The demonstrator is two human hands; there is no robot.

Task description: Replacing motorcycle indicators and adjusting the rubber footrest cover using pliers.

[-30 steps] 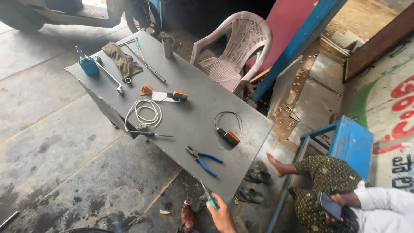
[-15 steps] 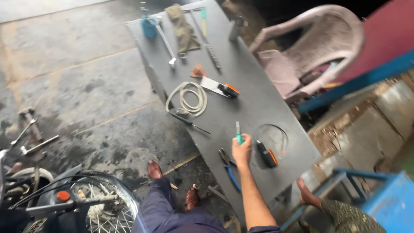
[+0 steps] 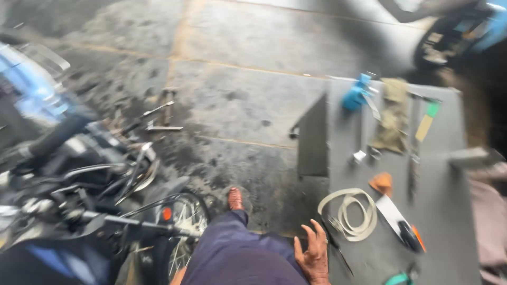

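Observation:
My right hand (image 3: 314,253) hangs at the near left edge of the grey metal table (image 3: 449,211), with its fingers spread and nothing in it. It is just left of a coil of white hose (image 3: 351,214). A green-handled tool (image 3: 398,278) lies on the table at the bottom edge of the view, right of the hand. Beside the coil lies a white blade with a black and orange handle (image 3: 401,224). My left hand is out of view. My leg in blue trousers (image 3: 237,253) stands left of the hand.
Farther along the table lie an orange piece (image 3: 383,183), a wrench (image 3: 362,137), an olive cloth (image 3: 393,113) and a blue container (image 3: 356,95). A motorcycle (image 3: 90,200) with its spoked wheel (image 3: 179,221) stands close on the left. Metal tools (image 3: 158,119) lie on the stained concrete floor.
The view has swung left toward the motorcycle. My right hand has let go of the green-handled tool and dropped back to the table's near edge, open.

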